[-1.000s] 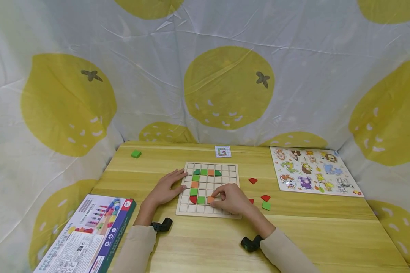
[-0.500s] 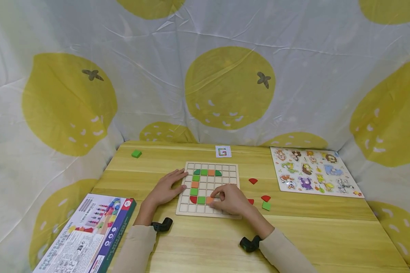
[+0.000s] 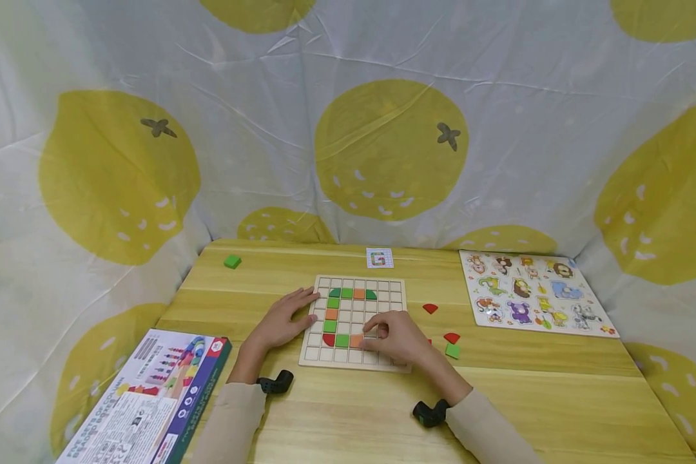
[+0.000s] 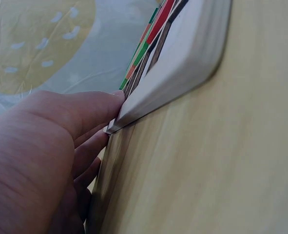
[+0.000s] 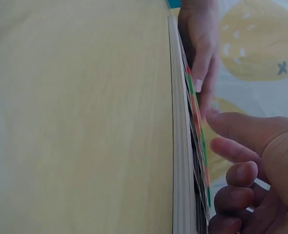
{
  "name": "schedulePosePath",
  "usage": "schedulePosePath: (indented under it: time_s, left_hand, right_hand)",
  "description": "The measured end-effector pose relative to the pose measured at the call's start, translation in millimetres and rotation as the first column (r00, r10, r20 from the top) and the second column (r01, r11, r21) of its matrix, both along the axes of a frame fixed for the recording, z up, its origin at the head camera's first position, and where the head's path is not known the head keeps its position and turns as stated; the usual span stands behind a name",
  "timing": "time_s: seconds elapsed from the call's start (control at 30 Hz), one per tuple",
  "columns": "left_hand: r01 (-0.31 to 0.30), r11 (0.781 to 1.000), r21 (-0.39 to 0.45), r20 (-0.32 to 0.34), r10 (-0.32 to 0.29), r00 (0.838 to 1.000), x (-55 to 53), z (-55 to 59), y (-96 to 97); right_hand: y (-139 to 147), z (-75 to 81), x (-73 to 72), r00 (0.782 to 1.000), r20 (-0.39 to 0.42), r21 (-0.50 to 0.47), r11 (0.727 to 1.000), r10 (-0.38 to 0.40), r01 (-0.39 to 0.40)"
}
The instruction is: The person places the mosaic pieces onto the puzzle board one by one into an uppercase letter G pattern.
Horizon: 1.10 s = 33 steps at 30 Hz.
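A wooden grid board [image 3: 383,318] lies on the table, with a curve of green, orange and red pieces set in its cells. My left hand [image 3: 284,318] rests at the board's left edge; in the left wrist view its thumb [image 4: 100,106] touches the rim with the fingers alongside. Over the lower right of the board is my right hand [image 3: 396,336], its thumb and forefinger apart with nothing between them. Just left of those fingertips, an orange square tile [image 3: 356,341] sits in the bottom row beside a green tile [image 3: 342,340].
Behind the board lies a pattern card [image 3: 379,258]. Red quarter-round pieces [image 3: 430,309] and a green square [image 3: 452,350] lie to the right; a green block [image 3: 232,261] is back left. An animal puzzle [image 3: 538,294] and a bead-set box [image 3: 151,393] flank the board.
My right hand has let go of the orange tile and drawn slightly right, leaving the tile in its cell. The left hand stays at the board's edge.
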<state>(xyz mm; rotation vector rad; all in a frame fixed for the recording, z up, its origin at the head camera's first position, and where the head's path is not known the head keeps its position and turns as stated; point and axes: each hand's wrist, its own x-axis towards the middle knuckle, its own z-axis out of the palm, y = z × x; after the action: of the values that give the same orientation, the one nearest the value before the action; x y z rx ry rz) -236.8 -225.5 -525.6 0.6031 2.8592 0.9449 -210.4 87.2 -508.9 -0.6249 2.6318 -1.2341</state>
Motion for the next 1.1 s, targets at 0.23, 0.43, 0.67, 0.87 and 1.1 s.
schedulePosePath:
  time_s: [0.23,0.43,0.67,0.87,1.1]
  left_hand:
    - [0.001,1.000,0.000,0.001,-0.001,1.000,-0.3,-1.2,-0.4]
    - [-0.001,1.000,-0.001,0.001,0.001,1.000,-0.2,-1.4,-0.4]
    - [-0.003,1.000,-0.001,0.000,0.003,1.000,-0.2,-1.8,-0.6]
    - [-0.010,1.000,-0.004,-0.004,0.010,1.000,0.0,-3.6,-1.0]
    - [-0.004,1.000,-0.007,-0.006,0.004,1.000,-0.5,-2.8,-1.1]
  right_hand:
    - [20.5,0.8,-1.8,0.999,0.002,0.005,0.999,-0.045,0.045]
    - [40.2,3.3,-1.9,0.997,-0.002,0.003,0.997,-0.074,0.074]
    - [62.2,1.9,-5.6,0.995,-0.045,0.024,0.995,-0.092,0.093]
    - [78.7,0.9,-6.2,0.990,-0.046,0.034,0.990,-0.132,0.134]
    - [98.9,-4.1,-5.1,0.987,-0.050,0.062,0.986,-0.153,0.156]
